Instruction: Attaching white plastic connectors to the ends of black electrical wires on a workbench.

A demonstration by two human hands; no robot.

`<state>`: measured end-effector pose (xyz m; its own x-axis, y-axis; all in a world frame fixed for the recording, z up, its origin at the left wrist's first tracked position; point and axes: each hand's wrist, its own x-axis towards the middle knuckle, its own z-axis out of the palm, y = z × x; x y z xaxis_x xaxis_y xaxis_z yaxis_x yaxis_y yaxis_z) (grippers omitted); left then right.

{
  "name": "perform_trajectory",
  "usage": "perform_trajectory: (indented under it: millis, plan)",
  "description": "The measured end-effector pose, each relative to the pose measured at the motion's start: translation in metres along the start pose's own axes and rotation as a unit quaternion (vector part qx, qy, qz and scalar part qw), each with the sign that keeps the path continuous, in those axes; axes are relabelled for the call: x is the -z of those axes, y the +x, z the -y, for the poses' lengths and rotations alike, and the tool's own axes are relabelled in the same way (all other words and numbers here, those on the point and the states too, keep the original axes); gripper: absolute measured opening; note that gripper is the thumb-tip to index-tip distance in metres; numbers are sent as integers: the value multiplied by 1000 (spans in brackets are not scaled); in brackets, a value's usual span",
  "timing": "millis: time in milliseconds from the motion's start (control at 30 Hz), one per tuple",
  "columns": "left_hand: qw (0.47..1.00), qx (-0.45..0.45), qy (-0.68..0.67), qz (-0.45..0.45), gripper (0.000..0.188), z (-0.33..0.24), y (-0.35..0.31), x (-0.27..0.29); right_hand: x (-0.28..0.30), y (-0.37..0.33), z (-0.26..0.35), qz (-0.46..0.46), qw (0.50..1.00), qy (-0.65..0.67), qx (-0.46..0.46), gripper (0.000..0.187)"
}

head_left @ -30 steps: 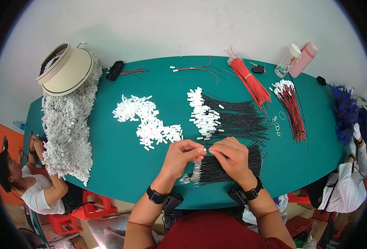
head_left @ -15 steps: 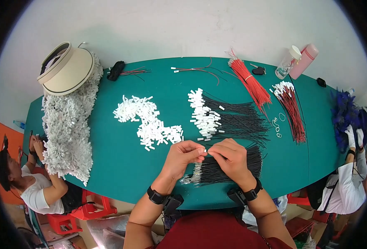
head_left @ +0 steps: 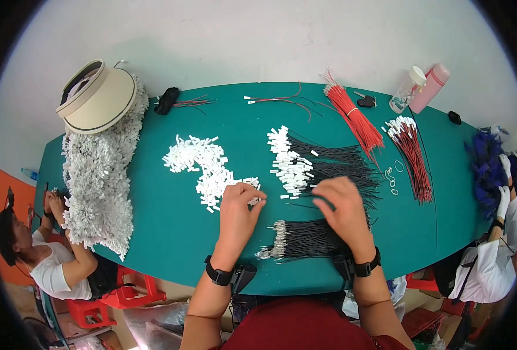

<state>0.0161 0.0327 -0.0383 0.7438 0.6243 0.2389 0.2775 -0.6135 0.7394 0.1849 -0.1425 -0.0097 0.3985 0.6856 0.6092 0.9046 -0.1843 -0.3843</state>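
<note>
My left hand (head_left: 238,213) is at the near right edge of a pile of small white connector housings (head_left: 197,154), its thumb and fingertips pinched on one white housing. My right hand (head_left: 345,213) hovers over black wires, thumb and fingers apart, with nothing visible in it. Beside its fingertips lie black wires (head_left: 337,172) with white housings (head_left: 290,169) on their left ends. Closer to me is a bundle of black wires (head_left: 305,239) with bare metal terminals (head_left: 279,240) at the left; my right hand and wrist partly cover it.
Red wires (head_left: 357,119) and red-black wires with white ends (head_left: 413,157) lie right, near rubber bands (head_left: 391,178). Bottles (head_left: 430,87) and keys (head_left: 366,100) stand at the back. A visor (head_left: 101,99) tops a white bundle (head_left: 98,192) at left. People sit at both ends.
My hands have come apart from their meeting point over the wires. The left has moved left to the housing pile; the right has shifted right and away from me, its fingers opening.
</note>
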Motion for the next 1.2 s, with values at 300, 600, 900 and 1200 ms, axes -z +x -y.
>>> perform_trajectory:
  millis: [300, 600, 900, 1200]
  plan:
    - [988, -64, 143, 14, 20, 5, -2, -5, -15, -25, 14, 269, 949, 162, -15, 8]
    - [986, -80, 149, 4, 19, 10, -2, -7, -17, -25, 13, 256, 951, 174, -14, 9]
    - [896, 165, -398, 111, 13, 3, 0, -8, -17, -25, 13, 266, 951, 155, -7, 7]
    - [844, 210, -482, 110, 14, -1, 1, -5, -18, -25, 14, 223, 953, 202, -28, 10]
